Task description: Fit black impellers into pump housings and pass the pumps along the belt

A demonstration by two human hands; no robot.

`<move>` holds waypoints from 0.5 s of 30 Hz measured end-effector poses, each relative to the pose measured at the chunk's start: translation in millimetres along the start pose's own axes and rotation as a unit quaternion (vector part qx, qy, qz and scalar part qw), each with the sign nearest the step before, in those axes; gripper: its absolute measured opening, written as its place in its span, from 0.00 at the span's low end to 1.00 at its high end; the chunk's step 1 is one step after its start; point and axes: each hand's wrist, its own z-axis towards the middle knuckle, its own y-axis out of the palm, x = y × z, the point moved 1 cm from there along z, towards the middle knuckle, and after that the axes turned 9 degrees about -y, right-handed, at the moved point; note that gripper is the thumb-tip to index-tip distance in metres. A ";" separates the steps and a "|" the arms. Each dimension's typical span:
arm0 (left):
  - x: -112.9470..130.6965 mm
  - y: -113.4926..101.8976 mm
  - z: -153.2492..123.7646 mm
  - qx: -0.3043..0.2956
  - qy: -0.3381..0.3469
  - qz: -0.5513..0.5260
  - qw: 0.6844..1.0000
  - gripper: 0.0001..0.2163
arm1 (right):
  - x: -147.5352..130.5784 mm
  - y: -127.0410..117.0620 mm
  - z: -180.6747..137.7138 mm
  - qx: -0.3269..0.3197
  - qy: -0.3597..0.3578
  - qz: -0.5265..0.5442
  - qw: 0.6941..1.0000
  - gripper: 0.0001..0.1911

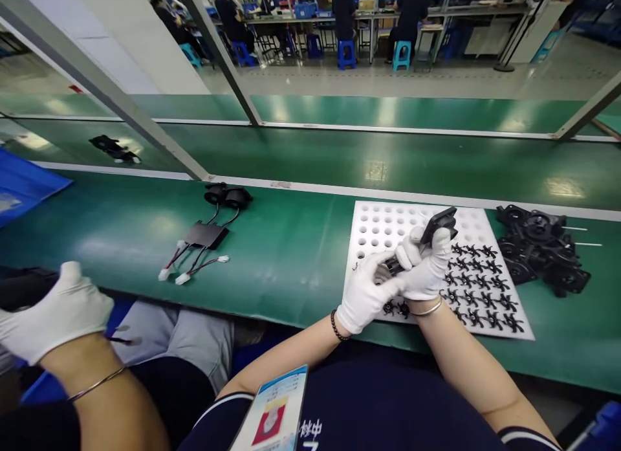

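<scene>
Both of my hands wear white gloves and meet above a white foam tray (383, 215). My right hand (429, 270) has its fingers closed around a black plastic fan housing (440, 223) that sticks up past the thumb. Against it, my left hand (366, 292) is curled on a dark piece (394, 264), mostly covered by the fingers; whether it is a separate part I cannot tell. Small black fan impellers (480, 281) stand in rows on the tray's right half, and a few show under my wrists. Round holes show in the tray's left part.
A pile of black fan housings (538, 244) lies right of the tray. On the green bench (291, 244) to the left is a wired black blower assembly (207, 234). A co-worker's gloved hand (63, 312) holds something dark at far left. Metal posts (223, 56) rise behind.
</scene>
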 end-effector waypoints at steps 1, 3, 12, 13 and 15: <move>3.5 -2.7 4.1 0.003 0.026 0.042 0.999 0.21 | 0.1 -2.1 -1.2 -0.003 0.015 -0.013 1.000 0.24; 9.3 -9.1 12.3 -0.019 0.107 0.127 0.986 0.13 | 1.3 -5.3 -2.7 -0.004 0.060 -0.021 0.998 0.25; 4.0 -27.6 5.0 0.020 0.055 0.007 0.998 0.13 | -22.7 -26.1 24.5 0.016 0.062 -0.035 0.997 0.19; 4.4 -28.8 3.0 0.035 -0.003 -0.082 0.996 0.16 | -27.4 -30.5 27.9 -0.015 0.060 -0.055 0.997 0.19; 7.1 -29.8 1.5 -0.007 -0.128 -0.244 0.961 0.18 | -33.5 -38.7 30.9 -0.084 0.062 -0.106 0.989 0.17</move>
